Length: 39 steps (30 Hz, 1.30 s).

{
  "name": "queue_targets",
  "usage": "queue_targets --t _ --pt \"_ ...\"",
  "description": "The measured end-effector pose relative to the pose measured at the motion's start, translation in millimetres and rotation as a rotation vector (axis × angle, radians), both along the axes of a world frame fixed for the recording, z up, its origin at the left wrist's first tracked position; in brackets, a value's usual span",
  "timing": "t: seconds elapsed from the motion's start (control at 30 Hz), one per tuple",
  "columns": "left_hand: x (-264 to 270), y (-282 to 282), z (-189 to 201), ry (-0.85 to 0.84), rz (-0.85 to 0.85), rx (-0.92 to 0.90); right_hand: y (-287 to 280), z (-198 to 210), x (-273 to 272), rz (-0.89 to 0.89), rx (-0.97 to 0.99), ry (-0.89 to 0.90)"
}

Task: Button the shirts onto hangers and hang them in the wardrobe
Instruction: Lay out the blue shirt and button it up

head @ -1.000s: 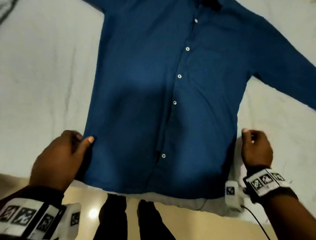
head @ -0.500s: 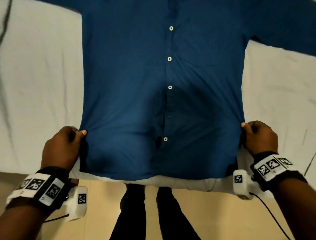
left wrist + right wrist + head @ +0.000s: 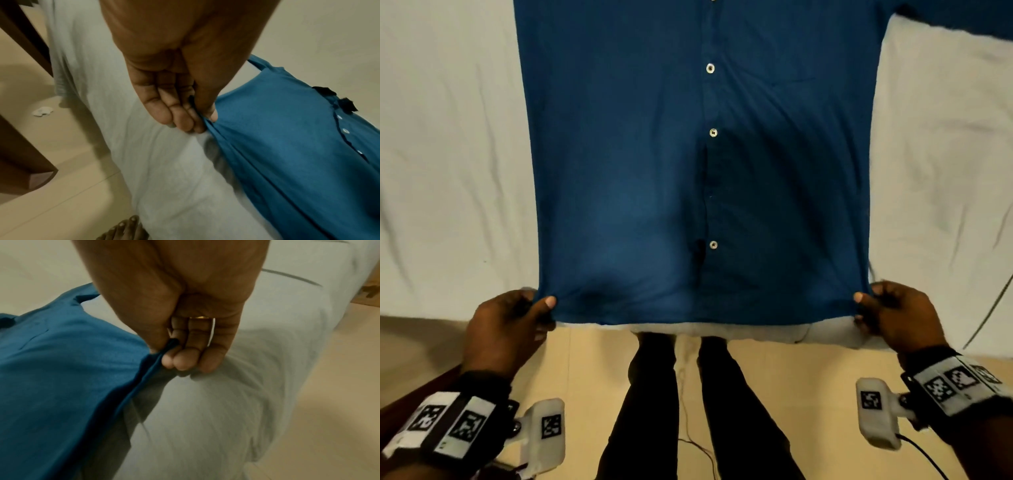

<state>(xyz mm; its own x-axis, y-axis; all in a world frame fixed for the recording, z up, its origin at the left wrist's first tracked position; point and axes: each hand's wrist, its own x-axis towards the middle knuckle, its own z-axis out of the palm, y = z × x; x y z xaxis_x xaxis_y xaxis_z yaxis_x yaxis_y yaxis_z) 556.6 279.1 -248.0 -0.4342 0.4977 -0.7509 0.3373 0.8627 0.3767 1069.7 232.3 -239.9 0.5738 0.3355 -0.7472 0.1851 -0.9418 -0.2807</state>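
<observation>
Head view looks down on a blue shirt (image 3: 654,171) spread front-up on a bed (image 3: 448,154) covered in a pale sheet. Its long axis runs straight away from the person, hem nearest and collar end out of frame at the top. White buttons (image 3: 713,132) run up the middle, and the placket gapes slightly between the lower two. One sleeve stretches off toward the upper right.

Left hand (image 3: 506,329) has its grip closed on the left hem corner, thumb on top and fingers (image 3: 180,120) curled beneath the cloth. Right hand (image 3: 897,318) pinches the right hem corner the same way; a ring (image 3: 202,317) shows on one finger in the right wrist view. The fabric is drawn taut between them.

The hem lies right along the near edge of the bed, just above the person's legs (image 3: 650,394). Pale sheet lies open on both sides of the shirt. Tan floor (image 3: 791,377) shows below, with dark wooden furniture (image 3: 22,146) to the left and a thin cable (image 3: 989,315) at far right.
</observation>
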Motion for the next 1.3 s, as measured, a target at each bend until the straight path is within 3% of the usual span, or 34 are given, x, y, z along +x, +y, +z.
queue_targets --t 0.07,0.17,0.23,0.33,0.4,0.43,0.5,0.57,0.63,0.73,0.9,1.03,1.2,1.3 --pt "3 0 -1 -0.020 0.012 0.002 -1 -2 0 0.017 -0.030 -0.019" --pt "9 6 7 0.023 -0.137 0.004 4 0 0 0.024 -0.080 -0.006" --pt "5 8 12 0.057 -0.244 -0.061 3 2 1 0.154 -0.126 -0.037" --pt "-3 7 17 0.232 -0.586 -0.231 6 14 -2 0.415 -0.232 -0.141" --pt "-4 9 26 0.462 -0.852 -0.282 11 25 -7 0.521 -0.301 -0.195" --pt "0 13 31 0.530 -0.928 -0.207 14 30 -10 0.584 -0.317 -0.251" --pt "29 24 42 0.489 -0.943 0.141 20 37 -20 0.719 -0.241 -0.417" --pt "85 42 45 0.356 -0.956 0.535 28 38 -39 0.831 -0.005 -0.524" --pt "140 63 43 0.220 -0.971 0.677 38 37 -75 0.883 0.226 -0.464" --pt "189 92 29 0.119 -0.961 0.571 53 31 -138 0.886 0.362 -0.309" --pt "195 131 6 0.089 -1.033 0.352 97 20 -196 0.836 0.269 -0.219" --pt "171 135 -7 0.065 -1.158 0.467 121 7 -201 0.835 0.129 -0.158" --pt "170 130 -8 0.277 -1.505 0.600 119 16 -191 0.783 0.116 -0.133" --pt "180 121 -17 0.308 -1.650 0.607 112 25 -194 0.788 0.133 -0.148"
